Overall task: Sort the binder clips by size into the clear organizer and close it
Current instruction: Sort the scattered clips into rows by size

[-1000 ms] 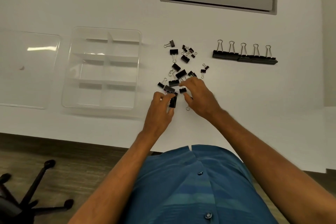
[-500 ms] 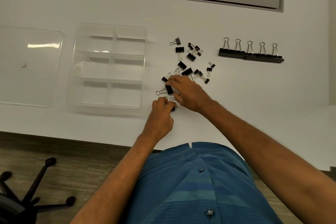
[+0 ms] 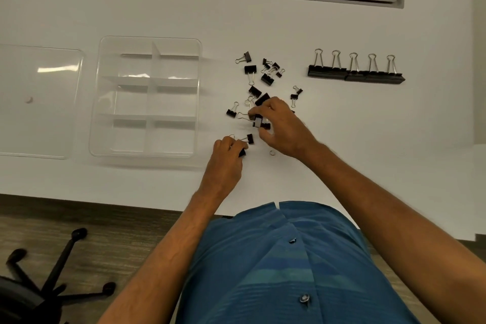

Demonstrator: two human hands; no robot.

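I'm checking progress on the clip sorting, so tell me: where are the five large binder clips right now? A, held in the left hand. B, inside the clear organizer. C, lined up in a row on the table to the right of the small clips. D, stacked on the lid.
C: the five large clips stand side by side in a row on the white table, right of the scattered small clips, and the organizer holds no clips.

Organizer left of clips
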